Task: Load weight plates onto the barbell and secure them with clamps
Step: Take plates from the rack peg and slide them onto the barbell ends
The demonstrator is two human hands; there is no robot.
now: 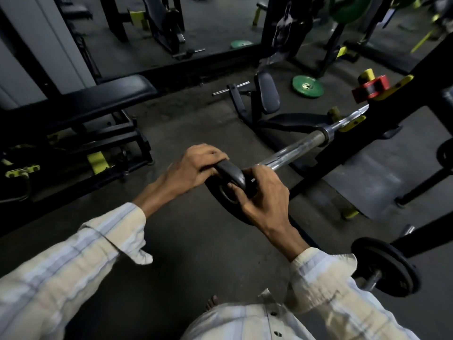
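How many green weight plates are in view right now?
3. One green plate lies flat on the floor beside the rack, a second lies farther back near the mirror wall, and a third hangs on a stand at the top. Others may be hidden.

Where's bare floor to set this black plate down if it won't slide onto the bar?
Bare floor lies between the black bench, the padded seat frame and both hands, left hand and right hand, gripping the black plate. More lies under the forearms. It is crowded right: barbell, rack, green plate.
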